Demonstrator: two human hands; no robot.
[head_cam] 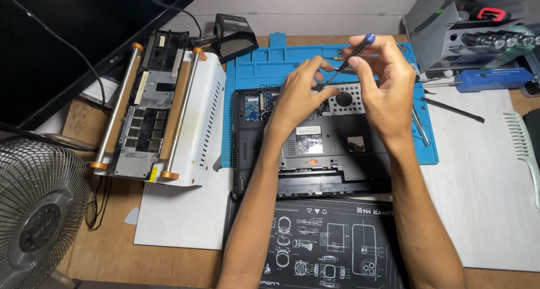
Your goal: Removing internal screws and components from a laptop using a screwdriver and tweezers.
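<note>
While right hand [382, 81] pinches a screwdriver [351, 57], left hand [298, 95] fingers curl, hiding the laptop [315, 154] bay.

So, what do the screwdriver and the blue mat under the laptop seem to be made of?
Screwdriver: dark, thin shaft, probably metal, with a glossy blue cap that looks plastic; right hand holds it. Blue mat: matte with moulded compartments, likely silicone or rubber. Laptop casing: matte black, seemingly plastic.

Screwdriver [347, 61] tip hidden behind left hand [298, 98]. Fan [39, 210] at 8 o'clock and monitor [67, 36] at 10 o'clock cut off by edges.
</note>
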